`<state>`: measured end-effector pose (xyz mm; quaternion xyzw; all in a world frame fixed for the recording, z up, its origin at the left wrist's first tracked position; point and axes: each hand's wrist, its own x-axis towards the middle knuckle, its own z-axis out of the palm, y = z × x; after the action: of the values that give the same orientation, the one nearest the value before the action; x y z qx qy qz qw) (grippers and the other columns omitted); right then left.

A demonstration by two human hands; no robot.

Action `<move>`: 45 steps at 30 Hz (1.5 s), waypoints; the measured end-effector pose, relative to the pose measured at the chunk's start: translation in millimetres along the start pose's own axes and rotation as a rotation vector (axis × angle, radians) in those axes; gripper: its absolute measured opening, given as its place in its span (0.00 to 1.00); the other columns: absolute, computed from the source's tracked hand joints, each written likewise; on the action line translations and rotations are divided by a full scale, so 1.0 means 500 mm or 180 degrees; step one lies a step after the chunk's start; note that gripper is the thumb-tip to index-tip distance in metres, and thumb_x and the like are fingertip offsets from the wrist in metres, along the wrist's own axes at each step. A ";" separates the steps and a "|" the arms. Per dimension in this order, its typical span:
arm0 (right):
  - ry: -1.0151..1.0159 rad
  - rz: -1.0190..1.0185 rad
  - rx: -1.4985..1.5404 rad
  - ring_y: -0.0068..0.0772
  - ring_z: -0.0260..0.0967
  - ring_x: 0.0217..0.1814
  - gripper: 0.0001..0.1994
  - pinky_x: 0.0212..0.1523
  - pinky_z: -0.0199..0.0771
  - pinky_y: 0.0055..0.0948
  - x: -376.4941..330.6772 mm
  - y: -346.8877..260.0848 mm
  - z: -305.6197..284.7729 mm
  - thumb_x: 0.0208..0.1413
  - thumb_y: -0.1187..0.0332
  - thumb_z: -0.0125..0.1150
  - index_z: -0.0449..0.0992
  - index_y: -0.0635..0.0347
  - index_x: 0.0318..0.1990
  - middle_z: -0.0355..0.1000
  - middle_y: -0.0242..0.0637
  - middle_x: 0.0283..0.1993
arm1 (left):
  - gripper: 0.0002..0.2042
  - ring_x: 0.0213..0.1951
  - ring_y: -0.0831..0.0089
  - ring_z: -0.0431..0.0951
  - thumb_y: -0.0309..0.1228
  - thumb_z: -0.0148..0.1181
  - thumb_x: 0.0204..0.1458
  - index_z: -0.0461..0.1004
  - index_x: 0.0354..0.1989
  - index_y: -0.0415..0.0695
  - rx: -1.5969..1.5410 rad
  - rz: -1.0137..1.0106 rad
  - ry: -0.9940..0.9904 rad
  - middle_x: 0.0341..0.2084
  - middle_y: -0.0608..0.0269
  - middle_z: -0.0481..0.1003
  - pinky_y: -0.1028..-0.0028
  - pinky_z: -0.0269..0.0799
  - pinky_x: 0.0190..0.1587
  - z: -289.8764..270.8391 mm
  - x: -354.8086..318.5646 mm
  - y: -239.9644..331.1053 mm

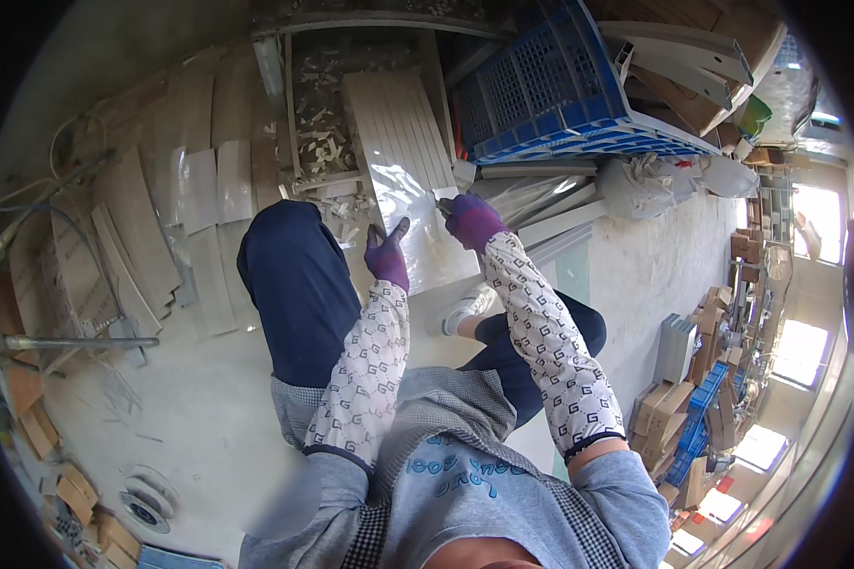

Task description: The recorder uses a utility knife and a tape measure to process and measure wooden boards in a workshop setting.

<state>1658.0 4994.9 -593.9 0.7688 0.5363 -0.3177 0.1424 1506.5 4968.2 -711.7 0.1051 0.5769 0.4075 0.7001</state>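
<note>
The left hand (387, 258), in a purple glove, is at the left edge of one long pale ribbed panel (403, 142), thumb and forefinger spread apart; whether it grips, I cannot tell. The right hand (474, 223), also purple-gloved, is bent in narrowly at the panel's right edge; whether it holds something small, I cannot tell. The panel lies between the knees, its near end shiny, its far end over a frame (290, 114) littered with uncounted scraps (324, 152).

Two white sleeves (375, 327) repeat a dark letter motif. The grey shirt (427, 512) carries blue lettering, partly hidden in folds. One white shoe (470, 308) shows.

To the left, many flat boards (138, 228) overlap on the floor (209, 408), beside a brown carton (81, 261) with print too faint to read. Upper right stands one large tilted blue crate (541, 90), with at least two whitish plastic bags (645, 185) nearby. Further right are uncounted cardboard boxes (659, 412).
</note>
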 end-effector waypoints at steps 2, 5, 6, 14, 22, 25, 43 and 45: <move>0.0134 -0.0123 -0.0219 0.44 0.79 0.40 0.15 0.41 0.79 0.40 -0.018 -0.008 -0.002 0.58 0.68 0.52 0.77 0.52 0.52 0.78 0.43 0.40 | 0.47 0.67 0.65 0.61 0.34 0.75 0.43 0.53 0.68 0.26 -0.0077 -0.0009 -0.0029 0.67 0.45 0.60 0.73 0.52 0.67 0.005 0.007 -0.002; -0.0236 0.0422 0.0422 0.43 0.79 0.34 0.16 0.36 0.79 0.39 -0.043 -0.010 -0.011 0.57 0.69 0.52 0.77 0.53 0.53 0.79 0.44 0.36 | 0.46 0.61 0.68 0.66 0.29 0.77 0.41 0.55 0.67 0.27 -0.0149 0.0054 0.0146 0.63 0.49 0.64 0.76 0.59 0.62 0.007 0.019 -0.013; -0.0069 0.0322 0.0487 0.42 0.79 0.31 0.16 0.34 0.80 0.38 -0.047 0.001 -0.002 0.57 0.69 0.52 0.77 0.53 0.52 0.79 0.44 0.35 | 0.47 0.62 0.67 0.65 0.30 0.77 0.41 0.54 0.68 0.27 -0.0187 0.0002 0.0191 0.64 0.49 0.64 0.75 0.58 0.63 0.010 0.021 -0.017; 0.0630 0.0014 0.1007 0.42 0.79 0.29 0.13 0.32 0.80 0.37 0.049 0.015 -0.037 0.57 0.65 0.55 0.81 0.54 0.46 0.79 0.46 0.35 | 0.46 0.64 0.62 0.65 0.43 0.75 0.44 0.57 0.66 0.27 0.0211 0.0270 0.0256 0.63 0.44 0.65 0.69 0.59 0.64 0.079 0.123 0.009; 0.0075 -0.0017 0.0815 0.42 0.79 0.27 0.13 0.28 0.79 0.40 0.265 0.045 -0.130 0.59 0.63 0.54 0.81 0.61 0.42 0.79 0.45 0.32 | 0.54 0.72 0.44 0.44 0.51 0.72 0.41 0.43 0.74 0.56 0.3754 0.1745 0.0612 0.74 0.50 0.41 0.39 0.57 0.62 0.169 0.063 0.090; -0.0189 -0.0325 0.0370 0.36 0.74 0.19 0.12 0.22 0.78 0.35 0.285 0.015 -0.136 0.60 0.64 0.55 0.79 0.63 0.43 0.73 0.44 0.22 | 0.52 0.74 0.48 0.39 0.45 0.72 0.41 0.45 0.74 0.58 0.6410 0.1998 -0.0552 0.75 0.62 0.40 0.29 0.60 0.56 0.154 0.040 0.090; 0.0789 -0.0142 0.0352 0.46 0.80 0.37 0.14 0.40 0.79 0.42 0.145 0.000 -0.038 0.64 0.59 0.50 0.79 0.51 0.49 0.79 0.45 0.39 | 0.62 0.73 0.43 0.38 0.47 0.80 0.31 0.42 0.74 0.51 0.6521 0.1857 -0.0897 0.74 0.60 0.40 0.48 0.76 0.51 0.142 0.072 0.122; 0.0855 -0.0139 0.0274 0.37 0.77 0.23 0.14 0.27 0.79 0.36 0.139 -0.014 -0.035 0.63 0.63 0.51 0.79 0.44 0.53 0.77 0.42 0.27 | 0.61 0.73 0.42 0.38 0.48 0.79 0.33 0.42 0.74 0.51 0.6514 0.1938 -0.0860 0.74 0.60 0.40 0.45 0.78 0.47 0.127 0.082 0.123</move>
<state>1672.8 5058.6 -624.6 0.7980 0.5530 -0.2378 0.0293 1535.7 5056.7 -683.7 0.8244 0.5114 -0.1265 0.2067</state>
